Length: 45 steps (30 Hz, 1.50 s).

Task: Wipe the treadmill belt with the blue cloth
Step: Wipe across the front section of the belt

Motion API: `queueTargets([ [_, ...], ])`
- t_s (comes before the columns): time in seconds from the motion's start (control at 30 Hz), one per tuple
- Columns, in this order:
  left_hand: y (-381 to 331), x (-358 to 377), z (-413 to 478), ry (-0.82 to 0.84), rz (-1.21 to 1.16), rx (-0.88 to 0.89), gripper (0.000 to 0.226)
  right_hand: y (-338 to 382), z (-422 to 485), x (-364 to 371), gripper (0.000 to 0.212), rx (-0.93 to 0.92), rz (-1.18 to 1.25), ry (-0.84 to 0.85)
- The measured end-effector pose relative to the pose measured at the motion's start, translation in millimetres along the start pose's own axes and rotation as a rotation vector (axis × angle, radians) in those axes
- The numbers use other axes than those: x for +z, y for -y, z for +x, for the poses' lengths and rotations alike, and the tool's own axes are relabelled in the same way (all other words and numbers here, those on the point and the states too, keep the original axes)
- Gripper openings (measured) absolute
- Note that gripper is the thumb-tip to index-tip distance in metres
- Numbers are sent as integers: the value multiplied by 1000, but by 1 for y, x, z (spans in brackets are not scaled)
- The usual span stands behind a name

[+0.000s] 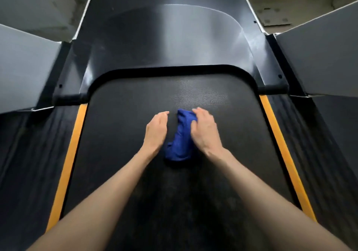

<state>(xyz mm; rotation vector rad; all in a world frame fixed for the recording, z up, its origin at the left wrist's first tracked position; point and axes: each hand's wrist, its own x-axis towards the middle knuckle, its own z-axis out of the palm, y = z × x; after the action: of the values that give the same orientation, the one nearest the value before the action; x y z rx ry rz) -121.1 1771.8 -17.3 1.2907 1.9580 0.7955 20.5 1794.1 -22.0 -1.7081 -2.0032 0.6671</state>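
Note:
A bunched blue cloth (181, 140) lies on the black treadmill belt (124, 154) near its front end. My right hand (205, 130) lies over the cloth's right side with its fingers curled round the upper part of the fabric. My left hand (156, 129) hovers or rests on the belt just left of the cloth, fingers loosely bent, holding nothing. A narrow strip of belt separates the left hand from the cloth. Part of the cloth is hidden under my right hand.
Orange stripes (66, 165) run along both sides of the belt, with black side rails (29, 163) outside them. The black motor cover (166, 43) rises ahead of the belt. Grey upright panels (319, 57) stand at left and right.

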Motion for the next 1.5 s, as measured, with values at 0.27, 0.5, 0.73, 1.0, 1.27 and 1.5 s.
queueTargets([
  [0.27,52,-84,-25,-26,175,-69,35,-23,-9,50,63,-146,-379,36],
  [0.5,91,-128,-48,-66,302,-230,42,1,-7,68,63,6,-38,-137],
  [0.73,107,-145,-55,-219,370,-286,50,79,-85,135,63,-804,-178,276],
  [1.0,122,-157,-80,-225,478,-370,65,16,-4,87,67,-231,-83,-33],
  [1.27,123,-167,-85,-170,398,-367,70,112,-94,162,77,-802,-31,337],
  [1.5,136,-168,-100,-261,459,-265,60,88,-12,137,68,-707,-121,264],
])
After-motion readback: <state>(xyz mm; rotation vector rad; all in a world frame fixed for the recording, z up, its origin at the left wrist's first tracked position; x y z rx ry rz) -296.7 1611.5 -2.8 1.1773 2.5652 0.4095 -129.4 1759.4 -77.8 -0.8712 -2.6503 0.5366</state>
